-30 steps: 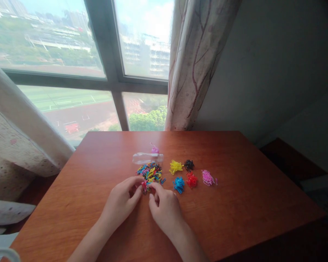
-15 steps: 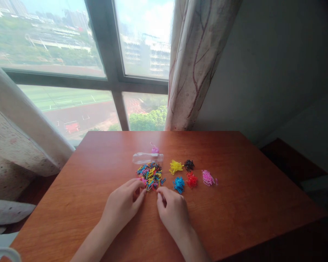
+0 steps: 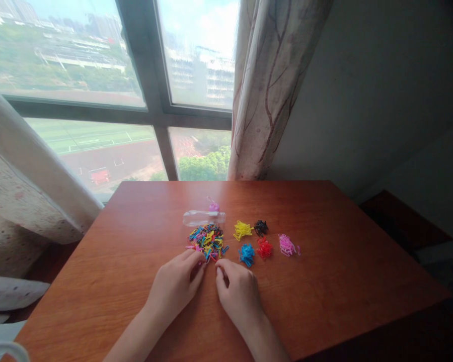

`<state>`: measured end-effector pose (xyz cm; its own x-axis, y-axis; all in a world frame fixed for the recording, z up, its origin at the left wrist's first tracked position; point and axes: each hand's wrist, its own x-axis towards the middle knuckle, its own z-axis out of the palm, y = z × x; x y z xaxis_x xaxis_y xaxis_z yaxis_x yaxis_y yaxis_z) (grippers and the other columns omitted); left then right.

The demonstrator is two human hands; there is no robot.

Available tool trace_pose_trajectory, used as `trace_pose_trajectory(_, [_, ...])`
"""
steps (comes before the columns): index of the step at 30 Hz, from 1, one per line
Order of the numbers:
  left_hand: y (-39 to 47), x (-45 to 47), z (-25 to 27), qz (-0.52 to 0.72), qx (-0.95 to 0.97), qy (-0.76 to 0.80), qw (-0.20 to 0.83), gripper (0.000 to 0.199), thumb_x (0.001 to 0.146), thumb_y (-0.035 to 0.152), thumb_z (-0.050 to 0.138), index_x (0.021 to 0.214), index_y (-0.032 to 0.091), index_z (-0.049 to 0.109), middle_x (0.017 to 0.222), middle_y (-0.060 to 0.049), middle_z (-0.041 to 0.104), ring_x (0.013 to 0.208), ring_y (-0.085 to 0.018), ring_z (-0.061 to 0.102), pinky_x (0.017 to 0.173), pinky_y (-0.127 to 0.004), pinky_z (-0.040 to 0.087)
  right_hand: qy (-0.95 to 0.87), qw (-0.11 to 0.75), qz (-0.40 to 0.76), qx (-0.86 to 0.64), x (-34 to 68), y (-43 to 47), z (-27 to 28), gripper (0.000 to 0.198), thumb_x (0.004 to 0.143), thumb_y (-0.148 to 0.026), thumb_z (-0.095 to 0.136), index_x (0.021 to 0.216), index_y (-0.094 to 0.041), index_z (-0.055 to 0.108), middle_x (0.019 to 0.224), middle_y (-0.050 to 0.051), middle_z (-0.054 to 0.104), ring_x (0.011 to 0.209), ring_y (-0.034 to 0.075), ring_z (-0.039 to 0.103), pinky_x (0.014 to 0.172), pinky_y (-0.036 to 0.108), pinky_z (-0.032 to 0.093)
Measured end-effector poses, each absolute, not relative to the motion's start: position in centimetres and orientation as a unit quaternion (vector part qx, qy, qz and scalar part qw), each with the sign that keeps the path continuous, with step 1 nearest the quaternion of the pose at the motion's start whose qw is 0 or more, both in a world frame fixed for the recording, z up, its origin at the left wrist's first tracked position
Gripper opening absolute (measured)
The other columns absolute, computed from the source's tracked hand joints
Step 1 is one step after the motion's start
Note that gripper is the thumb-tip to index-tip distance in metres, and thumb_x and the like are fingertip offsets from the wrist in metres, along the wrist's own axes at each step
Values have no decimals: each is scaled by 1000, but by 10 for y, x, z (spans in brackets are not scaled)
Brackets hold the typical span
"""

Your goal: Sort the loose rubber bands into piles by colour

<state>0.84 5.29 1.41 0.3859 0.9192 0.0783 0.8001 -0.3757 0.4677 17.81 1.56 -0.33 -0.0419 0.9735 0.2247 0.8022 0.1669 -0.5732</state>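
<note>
A mixed pile of small colourful loops that look like rubber bands [image 3: 209,239] lies on the wooden table. At its front left edge is my left hand [image 3: 179,276], thumb and fingertips brought together at the loops; what they pinch is too small to make out. Just right of it, at the pile's front edge, my right hand [image 3: 239,289] has its thumb and forefinger closed, their contents hidden. Sorted by colour, smaller heaps lie to the right: yellow loops [image 3: 242,230], black loops [image 3: 260,228], blue loops [image 3: 246,255], red loops [image 3: 264,248] and pink loops [image 3: 286,245].
Behind the pile a clear bottle [image 3: 198,218] lies on its side, with a pink cap [image 3: 214,206] and its strap beyond it. The table [image 3: 324,296] reaches to a window [image 3: 200,146] flanked by curtains [image 3: 275,90].
My left hand has shifted slightly right and toward me, along the pile's front edge, closer to my right hand. My right hand has barely moved.
</note>
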Motion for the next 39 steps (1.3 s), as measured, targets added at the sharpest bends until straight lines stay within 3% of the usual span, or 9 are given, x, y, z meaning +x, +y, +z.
trace_pose_trajectory(5, [53, 9, 15, 162, 811, 538, 163, 18, 95, 32, 44, 90, 25, 60, 85, 0, 66, 76, -17, 63, 65, -24, 43, -706, 294, 144, -628, 178, 15, -5, 22, 89, -12, 47, 93, -22, 66, 80, 1, 71, 75, 16, 67, 68, 21, 39])
trace_pose_trajectory(13, [55, 7, 10, 211, 789, 558, 147, 24, 92, 29, 47, 112, 25, 59, 89, 0, 71, 72, -16, 66, 63, -24, 46, -705, 293, 144, -630, 178, 15, -7, 20, 90, -13, 50, 94, -23, 66, 81, 0, 71, 74, 16, 67, 66, 22, 37])
trace_pose_trajectory(23, [57, 4, 8, 219, 798, 544, 141, 20, 91, 29, 49, 106, 26, 62, 95, 0, 72, 79, -16, 69, 67, -23, 48, -702, 235, 137, -659, 159, 20, -1, 3, 89, -22, 65, 91, -24, 65, 78, -1, 71, 70, 18, 66, 60, 25, 34])
trace_pose_trajectory(39, [56, 1, 12, 213, 787, 559, 148, 21, 93, 31, 46, 105, 26, 63, 94, 0, 73, 78, -16, 68, 67, -24, 48, -684, 268, 108, -669, 154, 23, -4, 11, 90, -15, 59, 84, -23, 64, 76, -1, 72, 67, 16, 66, 57, 25, 29])
